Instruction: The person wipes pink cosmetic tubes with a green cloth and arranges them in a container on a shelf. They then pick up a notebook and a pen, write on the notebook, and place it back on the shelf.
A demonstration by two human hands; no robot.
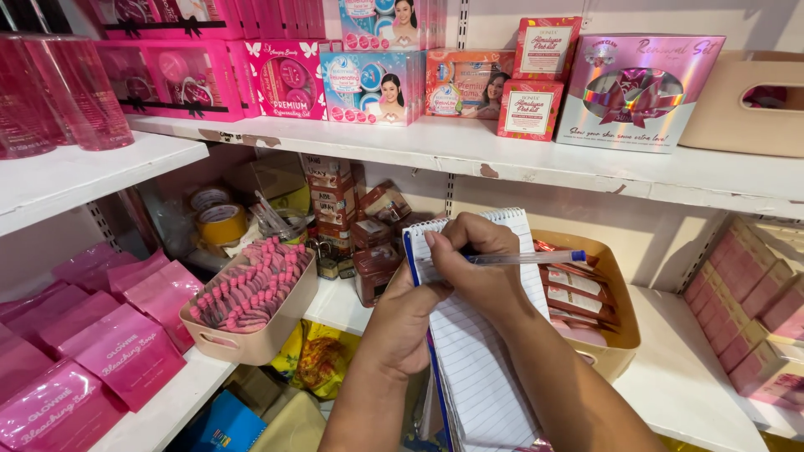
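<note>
The left hand (402,322) holds the lined notepad (486,351) from its left edge, fingers closed around it, in front of the lower shelf (670,377). The right hand (473,268) grips a clear pen (528,258), whose blue cap points to 3 o'clock, and presses it on the upper part of the page. To write well, I think the pad must stay firm and tilted to the eyes. A beige tray (251,339) of pink tubes sits at 9 o'clock from the pad.

Beige bins (251,343) flanking notepad (490,368)
</note>
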